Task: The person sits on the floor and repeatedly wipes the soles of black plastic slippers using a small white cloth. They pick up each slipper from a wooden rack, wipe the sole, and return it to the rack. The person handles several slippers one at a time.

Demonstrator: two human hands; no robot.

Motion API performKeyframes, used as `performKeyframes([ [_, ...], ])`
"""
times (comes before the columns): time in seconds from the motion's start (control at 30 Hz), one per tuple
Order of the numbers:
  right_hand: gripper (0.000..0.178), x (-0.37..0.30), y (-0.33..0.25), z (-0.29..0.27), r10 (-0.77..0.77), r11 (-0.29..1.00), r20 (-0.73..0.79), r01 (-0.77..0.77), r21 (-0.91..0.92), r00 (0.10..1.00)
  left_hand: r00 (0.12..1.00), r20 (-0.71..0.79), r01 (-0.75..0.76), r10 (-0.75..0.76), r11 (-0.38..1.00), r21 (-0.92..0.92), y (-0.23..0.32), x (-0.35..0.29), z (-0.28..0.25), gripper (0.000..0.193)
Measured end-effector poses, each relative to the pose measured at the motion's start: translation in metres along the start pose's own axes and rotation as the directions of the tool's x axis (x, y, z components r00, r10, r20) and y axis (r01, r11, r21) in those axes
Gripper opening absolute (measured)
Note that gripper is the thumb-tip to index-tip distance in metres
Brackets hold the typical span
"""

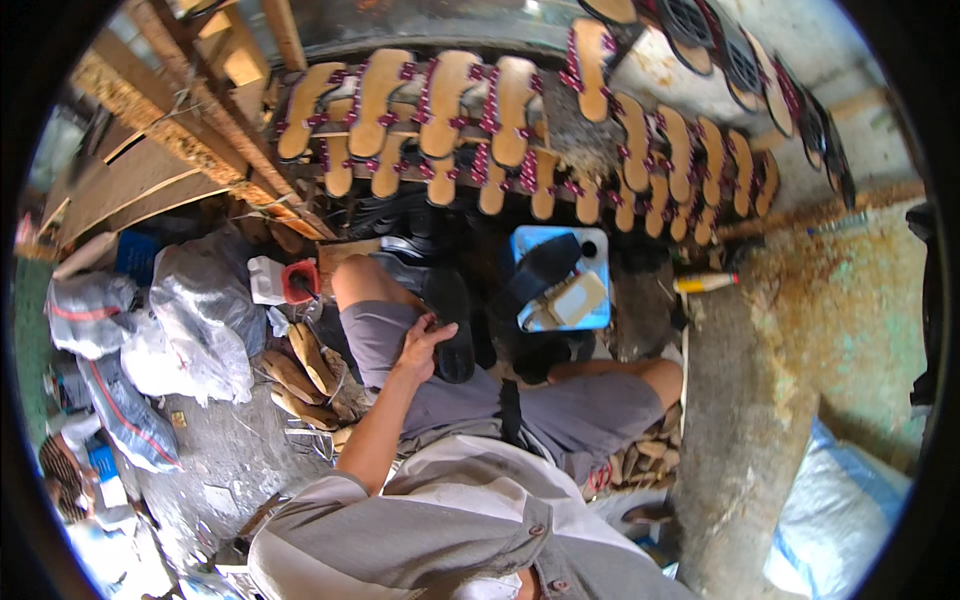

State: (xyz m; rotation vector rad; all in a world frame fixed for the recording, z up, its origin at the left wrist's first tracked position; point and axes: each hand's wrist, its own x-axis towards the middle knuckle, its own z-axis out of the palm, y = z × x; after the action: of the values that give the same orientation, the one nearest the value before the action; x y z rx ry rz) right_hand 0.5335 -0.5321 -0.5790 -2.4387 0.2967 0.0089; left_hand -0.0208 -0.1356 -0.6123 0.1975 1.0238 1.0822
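Note:
My left hand has its fingers wrapped over the edge of a black shoe sole, held upright above my left thigh. The sole's lower end reaches down toward my lap. My right hand does not show. Beyond my lap and to the right stands a light blue stand. Another black sole lies tilted across it, beside a beige block-like piece and a small dark round opening or cup. More black footwear pieces sit in shadow at the far side.
Rows of tan sandals with dark red dotted straps line the far shelves. At left are plastic sacks, a white-and-red container and wooden shoe lasts. A yellow tube-like object and a white-blue sack lie at right.

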Motion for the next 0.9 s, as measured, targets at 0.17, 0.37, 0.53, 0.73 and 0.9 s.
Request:
performKeyframes([
  [0.17,0.032,-0.073,-0.118,0.077,-0.615,0.784,-0.018,0.614,0.087,0.788,0.926,0.359,0.080,-0.116,0.990,0.114,0.031,-0.019,0.026,0.066],
  [0.37,0.070,-0.276,-0.275,0.241,-0.929,-0.021,0.354,0.971,0.236,-0.106,0.865,0.496,0.334,-0.081,0.830,-0.447,0.040,-0.039,0.105,0.059],
  [0.53,0.084,-0.336,-0.291,0.278,-0.692,-0.072,0.719,0.997,0.028,-0.070,0.894,0.400,0.026,0.203,0.867,-0.498,0.055,-0.044,0.156,0.060],
  [0.73,0.079,-0.319,-0.271,0.243,-0.799,0.171,0.600,0.970,0.174,0.033,0.881,0.314,-0.090,0.355,0.775,-0.625,0.077,-0.051,0.172,0.052],
  [0.9,0.066,-0.328,-0.324,0.199,-0.440,0.894,0.877,-0.007,0.448,-0.194,0.853,0.322,-0.103,0.410,0.738,-0.667,0.092,-0.056,0.196,0.051],
])
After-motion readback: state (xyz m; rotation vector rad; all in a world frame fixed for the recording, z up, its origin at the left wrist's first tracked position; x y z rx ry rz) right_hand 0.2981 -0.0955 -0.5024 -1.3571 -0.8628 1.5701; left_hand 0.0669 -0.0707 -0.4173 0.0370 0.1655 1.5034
